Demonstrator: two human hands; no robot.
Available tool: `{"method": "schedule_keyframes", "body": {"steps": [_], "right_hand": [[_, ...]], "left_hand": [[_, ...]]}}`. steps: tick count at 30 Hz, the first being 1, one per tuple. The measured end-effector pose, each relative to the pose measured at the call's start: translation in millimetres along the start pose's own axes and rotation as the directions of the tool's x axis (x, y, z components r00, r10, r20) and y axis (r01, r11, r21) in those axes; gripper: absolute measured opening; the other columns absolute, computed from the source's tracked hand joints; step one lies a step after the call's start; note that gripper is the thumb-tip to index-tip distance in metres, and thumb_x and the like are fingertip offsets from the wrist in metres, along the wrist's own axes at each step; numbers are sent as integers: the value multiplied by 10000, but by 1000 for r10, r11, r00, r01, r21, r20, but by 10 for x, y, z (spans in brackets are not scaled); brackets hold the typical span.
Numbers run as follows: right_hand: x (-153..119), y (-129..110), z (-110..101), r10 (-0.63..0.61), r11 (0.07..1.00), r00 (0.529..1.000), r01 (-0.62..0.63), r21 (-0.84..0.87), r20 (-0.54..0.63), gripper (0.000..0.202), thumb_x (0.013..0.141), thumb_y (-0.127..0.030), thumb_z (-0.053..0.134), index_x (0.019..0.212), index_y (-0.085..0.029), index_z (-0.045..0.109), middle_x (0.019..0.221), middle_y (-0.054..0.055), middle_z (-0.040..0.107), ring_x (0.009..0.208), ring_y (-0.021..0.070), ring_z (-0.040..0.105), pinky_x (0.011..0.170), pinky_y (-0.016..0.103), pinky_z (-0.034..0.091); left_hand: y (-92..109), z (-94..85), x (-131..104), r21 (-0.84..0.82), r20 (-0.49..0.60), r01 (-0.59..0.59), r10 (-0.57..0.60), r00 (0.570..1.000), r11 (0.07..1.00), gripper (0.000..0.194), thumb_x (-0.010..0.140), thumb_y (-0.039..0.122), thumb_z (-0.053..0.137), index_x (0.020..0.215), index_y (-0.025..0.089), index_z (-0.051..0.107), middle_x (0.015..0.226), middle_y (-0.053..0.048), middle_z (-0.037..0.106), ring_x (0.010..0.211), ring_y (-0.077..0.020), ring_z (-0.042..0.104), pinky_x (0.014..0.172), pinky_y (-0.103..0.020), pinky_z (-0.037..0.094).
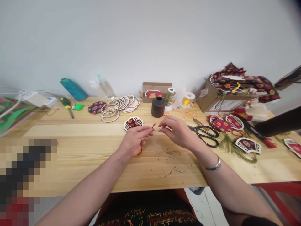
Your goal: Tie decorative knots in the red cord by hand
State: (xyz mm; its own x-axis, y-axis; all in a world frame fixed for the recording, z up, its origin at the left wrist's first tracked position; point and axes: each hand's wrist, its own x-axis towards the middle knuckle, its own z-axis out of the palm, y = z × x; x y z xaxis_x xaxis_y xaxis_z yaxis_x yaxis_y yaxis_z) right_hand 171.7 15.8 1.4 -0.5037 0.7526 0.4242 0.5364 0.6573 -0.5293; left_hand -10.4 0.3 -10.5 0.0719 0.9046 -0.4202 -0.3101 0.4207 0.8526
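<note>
My left hand (137,138) pinches a red cord (154,125) between thumb and fingertips, and a loop of it hangs below the palm. Just to the right, my right hand (174,129) has its fingertips together on a thin strand that runs across from the left hand. Behind the left hand lies a patterned ornament (133,123) with a white cut-out frame, partly covered by the fingers. A black thread cone (158,106) stands beyond the hands. Black-handled scissors (208,135) lie beside my right wrist.
White cut-out frames (113,110), a teal thread cone (74,90) and a screwdriver (67,106) are at the back left. Green and yellow (186,100) spools stand behind. At the right are a fabric-filled cardboard box (216,97), tasselled ornaments (248,146) and a black marker (254,129).
</note>
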Motion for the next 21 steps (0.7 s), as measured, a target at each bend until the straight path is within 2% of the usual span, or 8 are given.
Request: {"method": "schedule_keyframes", "body": {"steps": [6,12,17,21], "right_hand": [[-2,-13,-49,-93,983,993,102,-150,71,205,904,-192,446,850,-147,638,826,73,571,760,151,521,672,279,411],[14,-39,-91,-122,978,986,138,-159,110,204,893,-141,443,874,-151,646,843,67,574,773,148,525,676,270,419],[10,34,-39,-95,995,991,96,-9,93,197,875,-107,451,856,-161,640,860,57,596,786,139,549,704,266,436],[37,115,38,19,979,1000,-20,205,6,148,843,-143,524,775,-165,653,767,35,622,735,128,564,686,259,446]], "left_hand": [[-30,5,4,80,-16,-35,36,999,996,242,501,265,810,664,110,720,536,-27,609,401,-13,350,376,-166,172],[-67,-11,-4,303,34,-95,89,995,948,183,584,289,751,689,140,737,550,-17,622,405,-39,340,383,-200,192],[-49,-15,-47,454,178,-188,119,977,871,181,629,299,712,733,156,753,567,-14,624,441,-63,375,401,-213,219],[-44,-23,-57,333,232,-138,61,971,933,233,619,314,729,784,152,749,563,-3,602,412,-41,312,399,-211,178]]}}
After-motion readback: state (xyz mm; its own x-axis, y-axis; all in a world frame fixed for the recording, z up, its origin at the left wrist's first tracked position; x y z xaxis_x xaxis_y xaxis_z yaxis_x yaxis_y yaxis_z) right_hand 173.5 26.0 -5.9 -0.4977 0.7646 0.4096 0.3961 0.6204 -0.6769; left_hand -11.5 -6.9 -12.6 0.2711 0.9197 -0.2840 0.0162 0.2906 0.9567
